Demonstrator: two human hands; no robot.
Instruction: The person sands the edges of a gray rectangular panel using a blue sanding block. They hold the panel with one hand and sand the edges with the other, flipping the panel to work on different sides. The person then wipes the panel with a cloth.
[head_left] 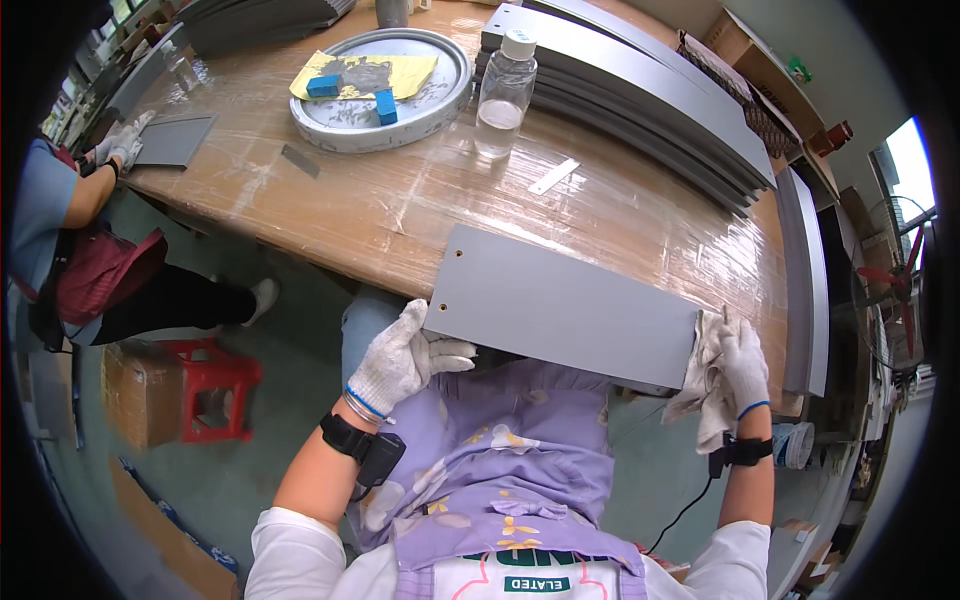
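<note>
A long grey panel (565, 308) with two small brass-coloured holes at its left end lies over the near edge of the table, partly above my lap. My left hand (396, 362), in a white knit glove, grips its near left corner, thumb at the end edge and fingers under the near side. At the opposite end, my gloved right hand (742, 362) holds a crumpled off-white cloth (703, 372) against the panel's right edge. The cloth hides part of that edge and some fingers.
The table (390, 215) is wrapped in plastic film. On it stand a round tray (330, 135) with yellow sandpaper and blue blocks, a clear bottle (503, 108), a white strip (554, 177) and stacked grey panels (640, 115). A co-worker (60, 200) works at left near a red stool (215, 385).
</note>
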